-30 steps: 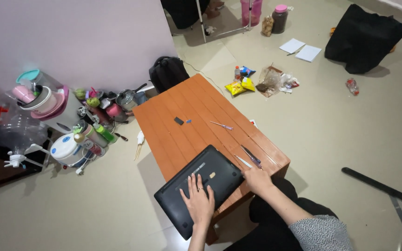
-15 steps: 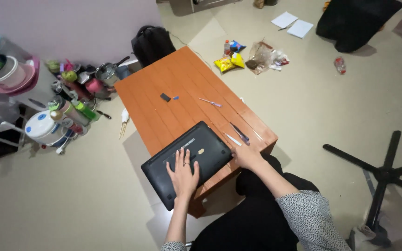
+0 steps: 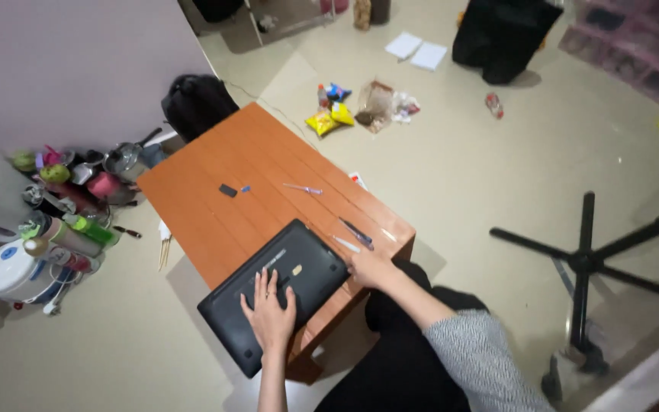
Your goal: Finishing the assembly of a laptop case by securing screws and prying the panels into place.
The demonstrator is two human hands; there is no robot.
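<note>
Here, the left hand (image 3: 270,314) is laid flat, fingers spread, on the black laptop (image 3: 276,290) at the orange table's (image 3: 223,221) 6 o'clock edge. At 3 o'clock of it, the right hand (image 3: 371,267) is rested open beside a small screwdriver (image 3: 357,233), nothing gripped.

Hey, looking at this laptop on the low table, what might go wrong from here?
The black laptop overhangs the wooden table's near edge, held flat by the left hand; it may tip if released. The right hand rests near small tools by the edge, which it might knock off.
</note>
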